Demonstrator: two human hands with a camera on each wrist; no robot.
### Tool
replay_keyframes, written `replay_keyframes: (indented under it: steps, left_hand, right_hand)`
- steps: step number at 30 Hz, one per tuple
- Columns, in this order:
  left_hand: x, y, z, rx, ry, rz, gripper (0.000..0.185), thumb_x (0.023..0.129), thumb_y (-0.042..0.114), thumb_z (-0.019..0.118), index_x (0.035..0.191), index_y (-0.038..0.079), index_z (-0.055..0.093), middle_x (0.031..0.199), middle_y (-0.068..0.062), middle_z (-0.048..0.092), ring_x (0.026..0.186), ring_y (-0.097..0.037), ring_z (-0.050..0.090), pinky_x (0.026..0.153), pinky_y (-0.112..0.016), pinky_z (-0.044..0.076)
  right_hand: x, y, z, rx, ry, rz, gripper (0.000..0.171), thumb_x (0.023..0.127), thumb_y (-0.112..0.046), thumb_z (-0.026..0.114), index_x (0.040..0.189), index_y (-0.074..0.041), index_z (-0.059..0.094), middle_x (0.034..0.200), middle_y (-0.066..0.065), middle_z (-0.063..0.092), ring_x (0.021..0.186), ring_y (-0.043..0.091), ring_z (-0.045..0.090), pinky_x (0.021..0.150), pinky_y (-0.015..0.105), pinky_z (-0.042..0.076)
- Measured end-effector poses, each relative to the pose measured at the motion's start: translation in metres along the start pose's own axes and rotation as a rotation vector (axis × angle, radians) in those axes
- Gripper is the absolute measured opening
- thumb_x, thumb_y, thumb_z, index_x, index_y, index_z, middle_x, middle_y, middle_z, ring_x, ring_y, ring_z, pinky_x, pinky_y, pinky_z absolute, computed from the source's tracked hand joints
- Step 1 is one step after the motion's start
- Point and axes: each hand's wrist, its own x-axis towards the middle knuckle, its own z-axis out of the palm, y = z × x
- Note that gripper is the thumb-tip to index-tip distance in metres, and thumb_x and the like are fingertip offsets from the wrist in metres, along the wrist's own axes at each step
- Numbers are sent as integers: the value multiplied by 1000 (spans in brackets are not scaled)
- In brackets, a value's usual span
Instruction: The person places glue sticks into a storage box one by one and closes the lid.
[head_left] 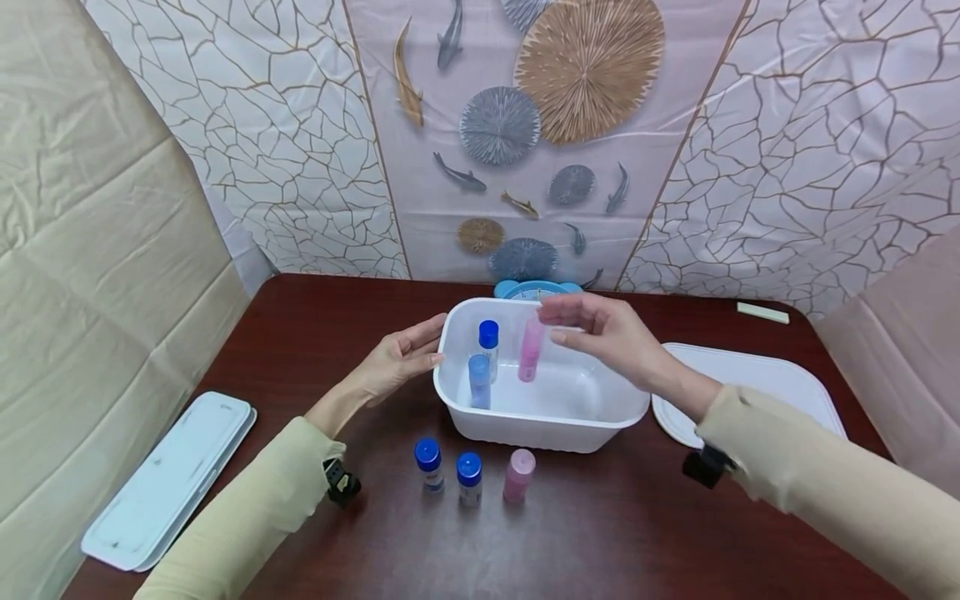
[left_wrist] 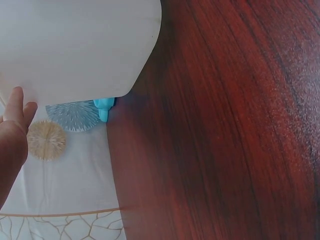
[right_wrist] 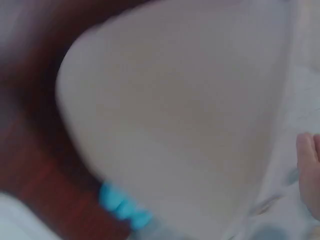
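So there's a white plastic tub sitting on a dark red wood counter, and I'll use that tub as the reference for everything. The left hand rests against the tub's left wall with the fingers straight, pressed flat on the rim, not gripping anything. The right hand hovers over the tub's far side with relaxed fingers just above the top of a pink bottle that stands inside the tub; I honestly can't tell if the fingertips are touching its cap or have just let go, but nothing's clenched around it. Also inside the tub, toward its left side, are two more: a clear bottle with a blue cap and a light blue bottle right in front of it, both upright. In front of the tub, on the counter, three bottles stand in a row: two with blue caps and a pink one on the right end. To the tub's right lies a white lid, partly under the right forearm. Well off to the tub's left there's a pale blue flat tray near the counter's edge. Behind the tub a blue round thing peeks out. The right wrist view is too blurry to add much.
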Motion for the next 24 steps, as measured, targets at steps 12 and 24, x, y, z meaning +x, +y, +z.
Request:
replay_keyframes:
  steps: [12,24]
  left_hand:
    - [0,-1,1,-3,5,-10,66,90,9,62,148,12,31,151,-8,34,136,-26,36,103,-34,40]
    - [-1,0,2,-2,15,-9,65,91,8,61,148,11,31,151,-9,33,136,-26,36,102,-33,40]
  right_hand:
    - [-77,8,64,274,-234,-71,44,85,-4,67,125,7,53,126,31,54,117,26,57,97,29,47]
    - [-80,26,82,148,-245,-91,36,86,-11,67,119,2,60,116,16,64,100,5,61,89,19,50]
